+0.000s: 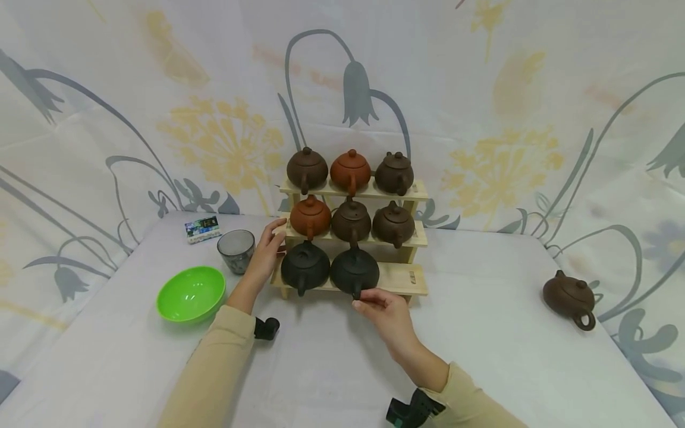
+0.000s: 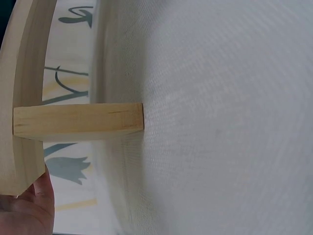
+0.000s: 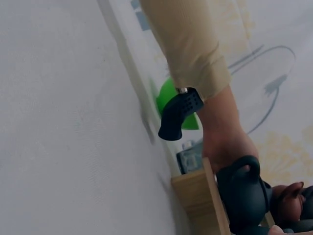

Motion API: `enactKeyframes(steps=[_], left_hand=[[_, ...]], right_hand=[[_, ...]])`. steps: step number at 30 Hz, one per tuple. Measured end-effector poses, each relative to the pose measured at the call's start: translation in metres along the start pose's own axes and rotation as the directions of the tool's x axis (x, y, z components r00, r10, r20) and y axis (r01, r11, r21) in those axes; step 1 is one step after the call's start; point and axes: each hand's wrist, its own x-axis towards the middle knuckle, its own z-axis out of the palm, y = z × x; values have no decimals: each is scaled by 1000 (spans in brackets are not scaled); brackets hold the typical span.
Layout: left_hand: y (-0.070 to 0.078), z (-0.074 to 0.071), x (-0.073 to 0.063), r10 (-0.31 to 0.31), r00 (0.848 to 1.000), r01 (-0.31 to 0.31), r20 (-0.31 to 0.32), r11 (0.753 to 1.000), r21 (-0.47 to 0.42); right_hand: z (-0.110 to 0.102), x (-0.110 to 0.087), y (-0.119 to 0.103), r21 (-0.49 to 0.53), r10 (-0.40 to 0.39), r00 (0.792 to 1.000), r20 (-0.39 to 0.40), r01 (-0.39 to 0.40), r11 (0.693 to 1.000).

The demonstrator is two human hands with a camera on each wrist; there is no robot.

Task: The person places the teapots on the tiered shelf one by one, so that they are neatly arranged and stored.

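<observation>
My right hand pinches the handle of a black teapot on the bottom tier of a three-tier wooden stand. Another black teapot stands just left of it, its handle showing in the right wrist view. At the stand's left side, my left hand grips the end of the middle tier; its fingers are partly hidden. In the left wrist view that hand appears at the lower left, against the wood. The middle and top tiers each carry three brown or reddish teapots.
A brown teapot sits alone at the table's right. On the left are a green bowl, a grey glass cup and a small patterned box. A floral cloth hangs behind the stand.
</observation>
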Motion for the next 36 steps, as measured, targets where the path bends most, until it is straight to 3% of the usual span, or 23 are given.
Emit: enactKeyframes(steps=[8,16,26,36], left_hand=[[1,1,1,11,1000,-11,-5,1000,9],[0,1,2,2,1000,-2,-11,1000,-5],[3,0,-1,-11,1000,11,-15,1000,-10],[3,2,0,-13,1000,13,-16,1000,-9]], right_hand=[[-4,3,3,-23,2,1000,22,-2,1000],[-27,-2,0,-3,-14,997,81,14,1000],[-70,-12,-3,-40,-9,1000,-11,9,999],[-113,-18,-3,-139,-7,992,-124,-10,990]])
